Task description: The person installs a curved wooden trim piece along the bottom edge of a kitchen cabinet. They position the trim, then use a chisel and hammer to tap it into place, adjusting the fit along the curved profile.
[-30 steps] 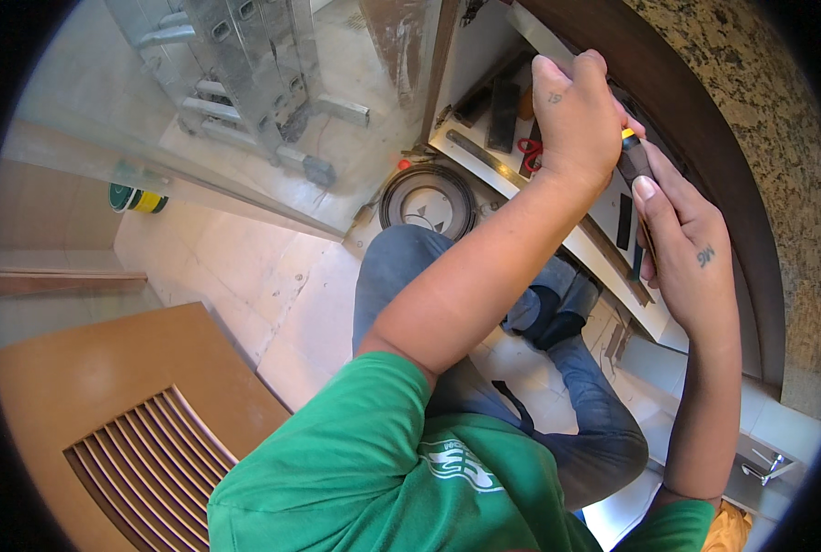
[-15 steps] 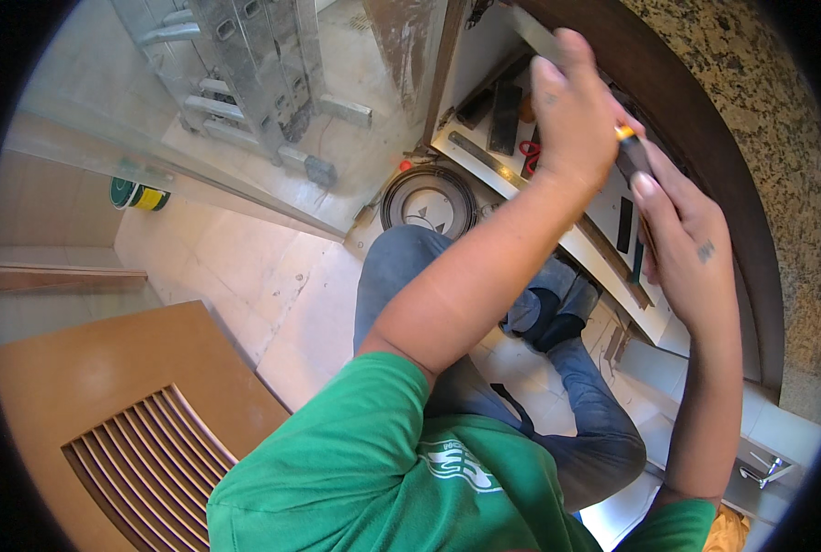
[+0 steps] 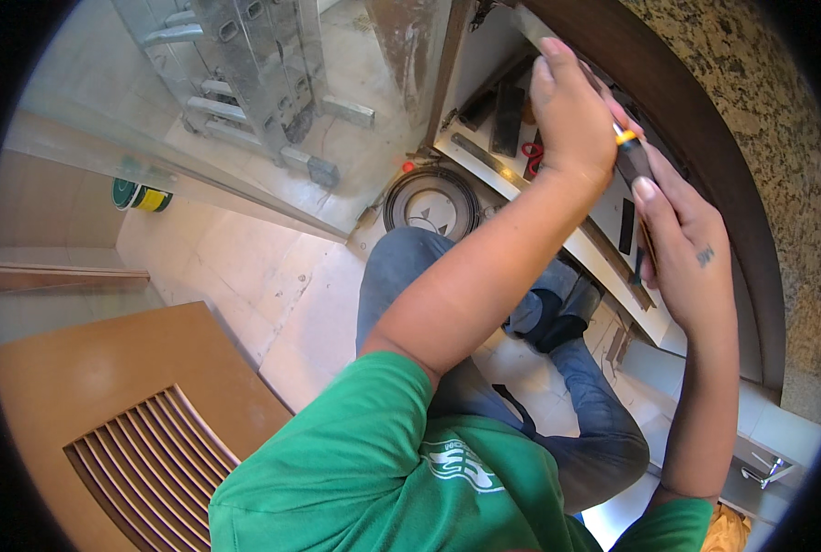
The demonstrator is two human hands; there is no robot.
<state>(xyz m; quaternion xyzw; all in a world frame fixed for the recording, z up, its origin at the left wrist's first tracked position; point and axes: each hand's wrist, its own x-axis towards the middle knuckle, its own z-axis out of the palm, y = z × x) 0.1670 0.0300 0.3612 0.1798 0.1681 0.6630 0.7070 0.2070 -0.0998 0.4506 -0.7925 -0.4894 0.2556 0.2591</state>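
My left hand (image 3: 571, 120) is closed at the front of the cabinet, its fingers wrapped round a flat greyish strip (image 3: 532, 33) whose far end sticks out past them. Close on its right, my right hand (image 3: 691, 230) grips a screwdriver (image 3: 628, 158) by its black handle with a yellow collar. A short bit of bright metal shaft shows between the two hands; its tip is hidden behind the left one. Under both hands lies the white cabinet base (image 3: 576, 247), with red-handled scissors (image 3: 533, 152), a dark block (image 3: 508, 120) and a metal ruler (image 3: 486, 158).
A speckled stone counter (image 3: 751, 101) curves along the right. On the floor by my knee sits a black coil (image 3: 430, 204). Beyond a glass panel stands an aluminium ladder (image 3: 254, 83). A slatted brown door (image 3: 134, 359) fills the lower left; a green bucket (image 3: 142, 195) stands farther back.
Both hands stay almost in place and keep their grips. The left hand has tilted slightly, and the whole view has shifted a little.
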